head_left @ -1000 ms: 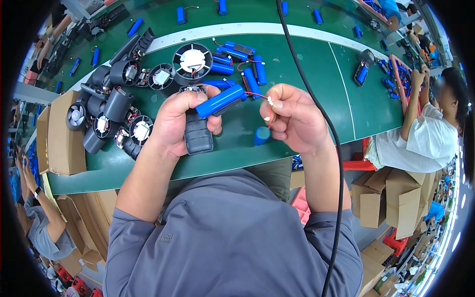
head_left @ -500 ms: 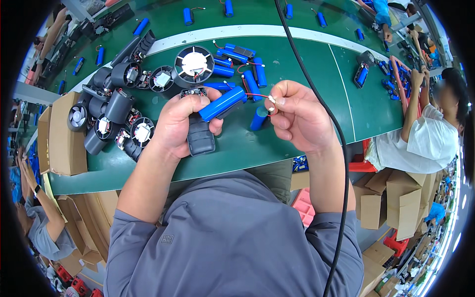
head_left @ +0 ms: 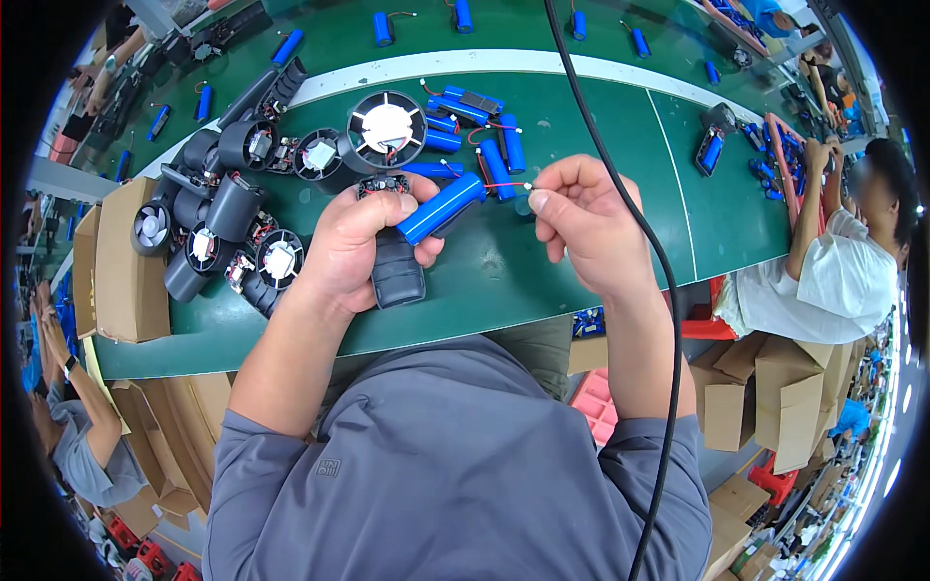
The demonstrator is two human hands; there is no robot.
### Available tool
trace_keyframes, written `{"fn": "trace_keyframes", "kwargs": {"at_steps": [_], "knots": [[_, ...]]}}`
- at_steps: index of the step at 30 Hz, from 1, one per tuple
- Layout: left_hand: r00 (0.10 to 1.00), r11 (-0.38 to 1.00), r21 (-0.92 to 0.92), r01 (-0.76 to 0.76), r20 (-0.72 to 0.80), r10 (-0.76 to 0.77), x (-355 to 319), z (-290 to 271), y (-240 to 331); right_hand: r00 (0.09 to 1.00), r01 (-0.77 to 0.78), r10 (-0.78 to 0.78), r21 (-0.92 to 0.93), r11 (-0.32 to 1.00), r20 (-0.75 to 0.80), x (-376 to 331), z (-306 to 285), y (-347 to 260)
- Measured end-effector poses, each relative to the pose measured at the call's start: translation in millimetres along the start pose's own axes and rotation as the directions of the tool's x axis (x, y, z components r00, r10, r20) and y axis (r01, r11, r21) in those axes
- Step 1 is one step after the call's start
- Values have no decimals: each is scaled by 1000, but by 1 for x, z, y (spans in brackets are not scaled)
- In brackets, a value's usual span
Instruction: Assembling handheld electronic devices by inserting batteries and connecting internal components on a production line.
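Observation:
My left hand (head_left: 354,232) is closed round a black plastic handle (head_left: 398,276) and a blue cylindrical battery pack (head_left: 442,210), its thumb on the battery. A small circuit board (head_left: 384,184) shows above that thumb. Just beyond is a large round black fan housing (head_left: 387,130) with a white centre; whether it joins the handle I cannot tell. Red wire (head_left: 504,184) runs from the battery to a small white connector (head_left: 528,186), pinched between thumb and forefinger of my right hand (head_left: 591,223). Several more blue battery packs (head_left: 444,140) lie beyond on the green table (head_left: 465,300).
Black fan assemblies (head_left: 235,208) are heaped at the left beside a cardboard box (head_left: 136,261). A black cable (head_left: 668,290) hangs down across my right side. Spaced battery packs (head_left: 463,16) lie beyond the white strip (head_left: 484,60). A person (head_left: 823,266) sits at the right.
The blue cylinder below my right hand no longer shows there. The wire is straighter and the right-hand pinch has shifted slightly. Batteries beyond the white strip have moved right.

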State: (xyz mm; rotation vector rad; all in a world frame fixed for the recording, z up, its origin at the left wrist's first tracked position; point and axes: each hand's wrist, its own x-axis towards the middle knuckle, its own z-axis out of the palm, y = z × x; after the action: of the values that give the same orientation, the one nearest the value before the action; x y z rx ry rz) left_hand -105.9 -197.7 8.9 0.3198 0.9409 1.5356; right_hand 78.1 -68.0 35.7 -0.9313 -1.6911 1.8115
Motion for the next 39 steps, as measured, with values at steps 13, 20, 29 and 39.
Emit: {"fn": "trace_keyframes", "kwargs": {"at_steps": [13, 20, 29, 39], "knots": [[998, 939, 345, 13, -62, 9, -1, 13, -8, 841, 410, -460, -219, 885, -285, 8, -9, 22], [960, 736, 663, -138, -93, 264, -3, 12, -11, 842, 430, -505, -329, 841, -191, -8, -4, 22], [907, 672, 663, -329, 24, 421, -11, 16, -6, 818, 513, -565, -303, 803, -112, -14, 16, 25], [948, 872, 383, -307, 42, 315, -11, 51, -11, 859, 488, -511, -250, 837, -33, -34, 35, 14]]}}
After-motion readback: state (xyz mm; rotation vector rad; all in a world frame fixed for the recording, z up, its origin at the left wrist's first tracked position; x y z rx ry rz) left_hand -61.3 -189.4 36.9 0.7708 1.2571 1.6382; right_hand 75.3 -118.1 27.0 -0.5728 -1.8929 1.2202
